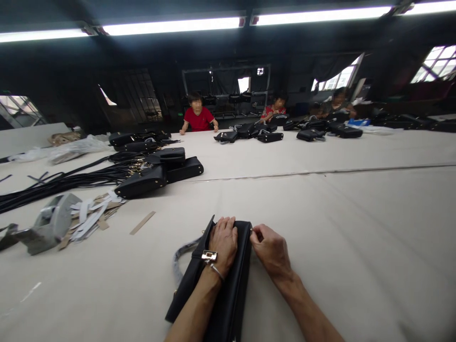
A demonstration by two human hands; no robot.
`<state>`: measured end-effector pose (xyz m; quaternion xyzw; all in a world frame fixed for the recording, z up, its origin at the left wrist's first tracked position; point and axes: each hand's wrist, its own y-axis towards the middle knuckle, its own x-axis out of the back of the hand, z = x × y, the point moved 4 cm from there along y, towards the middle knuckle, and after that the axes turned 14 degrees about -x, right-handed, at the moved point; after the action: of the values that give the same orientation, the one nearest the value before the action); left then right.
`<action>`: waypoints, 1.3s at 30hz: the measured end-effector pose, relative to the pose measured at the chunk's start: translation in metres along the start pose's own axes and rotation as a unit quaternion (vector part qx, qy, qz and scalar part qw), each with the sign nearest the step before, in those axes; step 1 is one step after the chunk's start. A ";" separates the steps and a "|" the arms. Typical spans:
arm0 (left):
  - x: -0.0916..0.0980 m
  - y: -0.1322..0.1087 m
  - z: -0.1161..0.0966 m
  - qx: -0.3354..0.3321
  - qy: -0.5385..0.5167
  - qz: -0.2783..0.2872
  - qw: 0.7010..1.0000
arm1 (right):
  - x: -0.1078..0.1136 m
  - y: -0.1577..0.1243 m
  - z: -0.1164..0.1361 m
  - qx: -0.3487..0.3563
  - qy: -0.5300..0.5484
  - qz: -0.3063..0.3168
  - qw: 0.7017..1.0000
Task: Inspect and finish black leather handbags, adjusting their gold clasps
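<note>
A black handbag (233, 285) lies on the table in front of me, with a gold clasp (209, 255) on its flap and a wrapped handle (177, 261) at its left. My left hand (225, 240) rests flat on the bag beside the lifted flap, fingers stretched out. At the bag's far right corner, my right hand (270, 249) has its fingers pinched together. A small shiny spot shows at those fingertips; what they grip is too small to make out.
Black bags (160, 171) with long straps are piled at the left. Nearer are a grey tape dispenser (53, 223), paper strips (90, 216) and one loose strip (142, 223). Several more bags (245, 130) lie across the table (338, 228), where other people sit, one in a red shirt (199, 119).
</note>
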<state>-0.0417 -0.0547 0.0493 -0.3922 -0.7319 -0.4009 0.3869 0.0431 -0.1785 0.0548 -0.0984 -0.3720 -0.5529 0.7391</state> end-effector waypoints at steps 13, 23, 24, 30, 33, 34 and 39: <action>-0.005 -0.001 0.012 -0.034 -0.026 -0.030 0.999 | 0.008 0.011 -0.037 -0.067 0.009 0.068 0.995; -0.008 0.000 0.016 -0.052 -0.034 -0.041 0.997 | 0.001 -0.002 -0.024 -0.018 -0.027 0.107 0.994; -0.008 0.000 0.016 -0.052 -0.034 -0.043 0.997 | 0.001 -0.002 -0.025 -0.012 -0.025 0.111 0.993; -0.007 -0.001 0.015 -0.053 -0.031 -0.048 0.997 | 0.000 -0.004 -0.027 0.018 -0.025 0.118 0.993; -0.008 -0.001 0.014 -0.053 -0.029 -0.053 0.997 | -0.004 -0.004 -0.026 0.013 -0.039 0.106 0.993; -0.008 -0.001 0.014 -0.052 -0.028 -0.055 0.997 | -0.006 -0.004 -0.025 0.009 -0.044 0.102 0.994; -0.008 -0.001 0.014 -0.054 -0.026 -0.064 0.996 | -0.006 0.000 -0.024 -0.022 -0.041 0.095 0.994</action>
<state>-0.0432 -0.0450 0.0369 -0.3751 -0.7429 -0.4534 0.3190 0.0526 -0.1872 0.0337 -0.1720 -0.3786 -0.4842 0.7699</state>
